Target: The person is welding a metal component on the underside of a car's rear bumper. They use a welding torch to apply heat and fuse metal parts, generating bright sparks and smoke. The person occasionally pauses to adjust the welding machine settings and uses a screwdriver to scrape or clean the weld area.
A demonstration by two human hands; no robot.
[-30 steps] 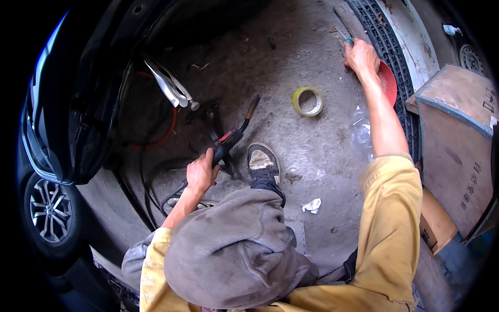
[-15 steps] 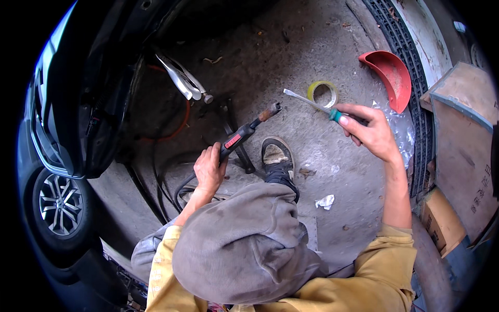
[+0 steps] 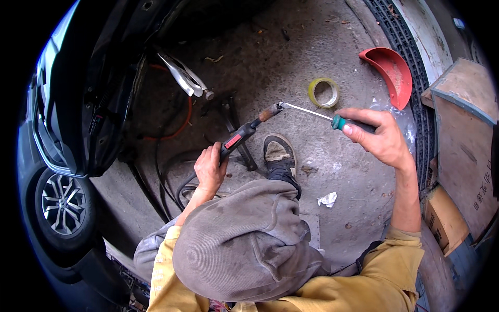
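Observation:
My left hand [image 3: 210, 169] is wrapped round the black handle of a welding torch [image 3: 238, 138], which has a red patch and a brownish, worn nozzle. The torch points up and to the right. In my right hand [image 3: 378, 134] is a flat-blade screwdriver [image 3: 311, 112] with a green and black handle. Its blade tip meets the dark end of the torch nozzle, or lies right beside it. Just beyond the screwdriver shaft, a roll of yellowish tape [image 3: 323, 93] lies on the floor.
Silver locking pliers [image 3: 182, 76] hang by the dark car body [image 3: 86, 104] at left. A red crescent-shaped tray [image 3: 391, 76] lies at right, near clear plastic film [image 3: 400, 122] and a black tread strip [image 3: 416, 67]. Wooden boxes [image 3: 462, 135] stand far right. Crumpled white paper [image 3: 327, 199] is on the floor.
My right hand has shifted slightly right and down, and the screwdriver has swung so its tip has come to the torch nozzle. My left hand and the torch have barely moved.

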